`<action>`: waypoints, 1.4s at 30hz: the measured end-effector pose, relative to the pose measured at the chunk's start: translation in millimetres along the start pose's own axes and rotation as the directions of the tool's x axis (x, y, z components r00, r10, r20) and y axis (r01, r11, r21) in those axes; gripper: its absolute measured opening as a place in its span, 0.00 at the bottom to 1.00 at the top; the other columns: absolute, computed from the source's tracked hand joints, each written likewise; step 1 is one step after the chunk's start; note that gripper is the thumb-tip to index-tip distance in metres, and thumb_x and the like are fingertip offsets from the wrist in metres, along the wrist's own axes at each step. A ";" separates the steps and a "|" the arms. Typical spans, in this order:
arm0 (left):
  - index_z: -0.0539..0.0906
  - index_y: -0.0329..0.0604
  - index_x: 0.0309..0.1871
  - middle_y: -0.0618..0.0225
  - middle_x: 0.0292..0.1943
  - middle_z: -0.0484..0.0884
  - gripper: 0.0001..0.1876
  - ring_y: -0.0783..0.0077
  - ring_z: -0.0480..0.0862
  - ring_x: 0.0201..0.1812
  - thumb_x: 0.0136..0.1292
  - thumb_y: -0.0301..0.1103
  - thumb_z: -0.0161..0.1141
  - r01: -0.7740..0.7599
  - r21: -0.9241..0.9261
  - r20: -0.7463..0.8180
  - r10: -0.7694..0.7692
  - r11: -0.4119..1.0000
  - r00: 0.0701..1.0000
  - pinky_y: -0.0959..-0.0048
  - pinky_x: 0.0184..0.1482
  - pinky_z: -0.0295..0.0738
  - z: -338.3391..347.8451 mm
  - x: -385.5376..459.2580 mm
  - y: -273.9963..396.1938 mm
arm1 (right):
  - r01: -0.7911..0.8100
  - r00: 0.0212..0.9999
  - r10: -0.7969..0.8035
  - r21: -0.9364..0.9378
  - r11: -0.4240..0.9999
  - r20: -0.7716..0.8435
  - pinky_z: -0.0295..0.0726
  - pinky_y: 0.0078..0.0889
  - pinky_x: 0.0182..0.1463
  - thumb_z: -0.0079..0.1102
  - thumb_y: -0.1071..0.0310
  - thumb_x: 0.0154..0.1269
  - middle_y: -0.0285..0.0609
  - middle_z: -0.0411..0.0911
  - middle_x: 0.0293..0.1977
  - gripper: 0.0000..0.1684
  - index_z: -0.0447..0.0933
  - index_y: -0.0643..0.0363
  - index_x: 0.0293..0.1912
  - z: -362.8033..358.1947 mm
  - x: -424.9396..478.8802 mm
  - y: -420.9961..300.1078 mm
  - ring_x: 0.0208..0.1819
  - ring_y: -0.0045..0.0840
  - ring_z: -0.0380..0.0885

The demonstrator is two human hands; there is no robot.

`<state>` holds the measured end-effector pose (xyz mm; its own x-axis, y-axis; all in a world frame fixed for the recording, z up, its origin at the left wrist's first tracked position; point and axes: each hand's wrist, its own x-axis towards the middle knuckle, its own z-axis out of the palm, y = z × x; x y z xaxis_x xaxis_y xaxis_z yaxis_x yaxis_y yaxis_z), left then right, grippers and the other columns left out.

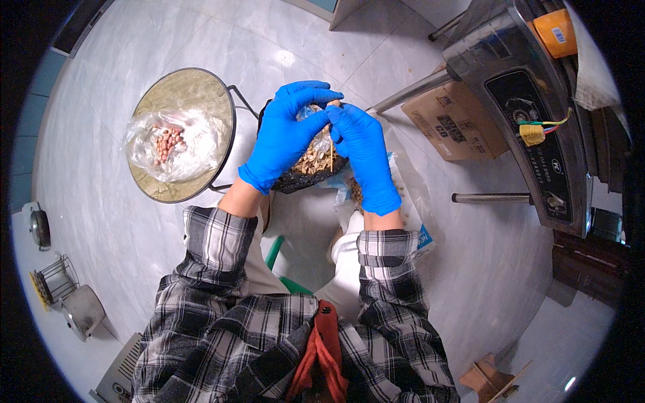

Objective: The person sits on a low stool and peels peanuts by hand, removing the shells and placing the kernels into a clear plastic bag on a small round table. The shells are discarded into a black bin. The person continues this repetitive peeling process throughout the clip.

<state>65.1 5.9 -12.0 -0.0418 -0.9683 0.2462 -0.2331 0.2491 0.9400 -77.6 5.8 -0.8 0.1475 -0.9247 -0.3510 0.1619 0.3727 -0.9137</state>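
In blue gloves, my left hand (291, 132) and my right hand (359, 143) meet at the fingertips over a black plastic bag (297, 184) holding broken peanut shells (315, 160). Between the fingertips is a small tan peanut (333, 103), mostly covered; my right fingers close on it, and the left index and thumb are beside it, their contact unclear. A thin wooden stick (331, 155) hangs below my right fingers. To the left, a clear plastic bag (201, 151) with shelled pink peanuts (168, 145) lies on a round stool (181, 194).
Right of my legs, a plastic sack (410, 201) lies on the floor with unshelled nuts (356, 191) partly behind my right hand. A cardboard box (453, 123) and a metal-legged gas stove (534, 146) stand at the right. A metal pot (83, 312) is at the lower left.
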 end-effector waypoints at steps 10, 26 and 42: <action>0.83 0.44 0.48 0.62 0.55 0.76 0.14 0.66 0.74 0.58 0.56 0.26 0.64 -0.026 0.020 0.024 0.026 0.999 0.999 0.69 0.59 0.69 1.1 -0.6 -2.4 | 0.156 0.988 -0.154 -0.140 0.978 0.026 0.67 0.15 0.29 0.60 0.67 0.63 0.27 0.72 0.24 0.09 0.78 0.64 0.34 -3.4 4.0 7.5 0.26 0.09 0.67; 0.82 0.41 0.46 0.63 0.53 0.78 0.12 0.70 0.77 0.53 0.57 0.27 0.64 -0.006 -0.025 -0.010 0.005 1.000 1.000 0.72 0.58 0.69 -1.0 0.6 -3.3 | 0.139 0.990 -0.134 -0.129 0.982 0.044 0.64 0.15 0.26 0.57 0.64 0.66 0.28 0.67 0.20 0.11 0.76 0.61 0.31 -1.2 1.3 4.2 0.23 0.09 0.63; 0.71 0.37 0.61 0.67 0.52 0.77 0.26 0.77 0.76 0.52 0.64 0.40 0.59 0.466 -0.332 0.391 -0.330 0.820 0.859 0.78 0.54 0.72 -7.4 -0.3 12.5 | 0.548 0.800 -0.595 -0.499 0.671 0.078 0.77 0.28 0.34 0.53 0.69 0.64 0.48 0.80 0.31 0.09 0.78 0.60 0.41 1.8 7.2 23.6 0.30 0.31 0.80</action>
<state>69.4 9.4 1.5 -0.3392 -0.9212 -0.1907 0.1118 -0.2407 0.9641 -71.0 8.1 -24.6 0.0976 -0.9552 0.2794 -0.2974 -0.2959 -0.9077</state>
